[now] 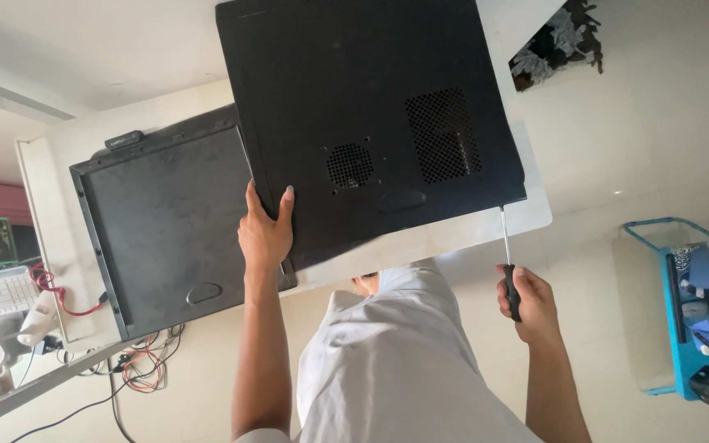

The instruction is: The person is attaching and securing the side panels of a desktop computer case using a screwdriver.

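Black sheet metal fills most of my view: my left hand (265, 234) is clamped on the lower edge of a perforated side panel (371, 115), holding it tilted above the white table (486, 230). My right hand (528, 303) is closed around the dark handle of a screwdriver (508, 262), its shaft pointing up to the panel's corner. Beside my left hand, the computer case (166, 221) lies flat on the table, partly under the panel.

Black perforated side panel (371, 107), blue bin (683, 328)
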